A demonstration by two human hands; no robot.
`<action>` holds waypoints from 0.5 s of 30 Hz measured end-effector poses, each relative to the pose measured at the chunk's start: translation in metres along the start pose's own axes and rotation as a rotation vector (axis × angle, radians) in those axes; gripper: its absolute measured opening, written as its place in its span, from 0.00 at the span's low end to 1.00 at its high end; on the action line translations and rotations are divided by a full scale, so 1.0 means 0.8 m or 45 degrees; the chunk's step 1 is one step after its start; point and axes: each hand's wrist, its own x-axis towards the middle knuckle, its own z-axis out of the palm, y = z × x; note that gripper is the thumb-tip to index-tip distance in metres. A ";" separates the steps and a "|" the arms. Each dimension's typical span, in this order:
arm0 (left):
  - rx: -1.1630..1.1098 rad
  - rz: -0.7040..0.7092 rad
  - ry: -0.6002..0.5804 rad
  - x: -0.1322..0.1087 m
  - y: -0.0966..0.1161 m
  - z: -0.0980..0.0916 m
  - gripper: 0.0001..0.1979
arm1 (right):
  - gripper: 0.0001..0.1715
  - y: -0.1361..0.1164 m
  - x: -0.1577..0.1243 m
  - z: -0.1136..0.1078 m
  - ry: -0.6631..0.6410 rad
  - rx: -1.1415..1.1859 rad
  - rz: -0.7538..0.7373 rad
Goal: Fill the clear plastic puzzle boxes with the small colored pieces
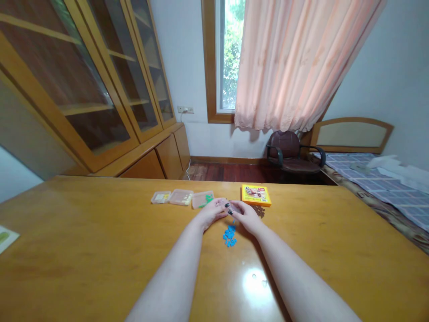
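Forearms cross table [100, 250]; left hand [213, 211] and right hand [247, 215] meet at middle, fingertips touching each other, grip nearly closed; what is inside, cannot tell. Heap of blue pieces [229, 236] lies just on near side of fingertips, between wrists, closer to right hand.

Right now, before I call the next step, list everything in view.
table: one, yellow-brown wood, foreground
clear boxes: three, transparent, row left of the yellow box
yellow box: one, yellow, far side of the table
blue pieces: small pile, blue, nearer than the yellow box
brown pieces: small cluster, brown, beside the yellow box
curtain: one, pink, at the back
chair: one, dark brown, below the curtain
left hand: one, bare, fingertips meeting the right hand
right hand: one, bare, above the blue pieces; grip unclear
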 end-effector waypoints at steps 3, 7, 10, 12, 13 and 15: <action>0.021 0.009 0.040 0.001 0.000 0.002 0.19 | 0.23 -0.004 -0.002 0.003 0.024 -0.033 -0.024; 0.054 0.049 0.126 0.008 -0.004 0.007 0.22 | 0.21 -0.010 -0.003 0.005 0.094 -0.081 -0.027; 0.124 0.243 0.198 0.015 -0.009 0.011 0.24 | 0.21 -0.012 -0.004 0.005 0.218 -0.184 -0.028; 0.172 0.326 0.201 0.018 -0.011 0.013 0.23 | 0.21 -0.014 -0.006 0.005 0.287 -0.243 -0.023; 0.189 0.334 0.191 0.019 -0.011 0.013 0.23 | 0.21 -0.015 -0.007 0.005 0.312 -0.271 -0.014; 0.215 0.337 0.177 0.020 -0.012 0.014 0.23 | 0.24 -0.017 -0.008 0.004 0.355 -0.340 0.025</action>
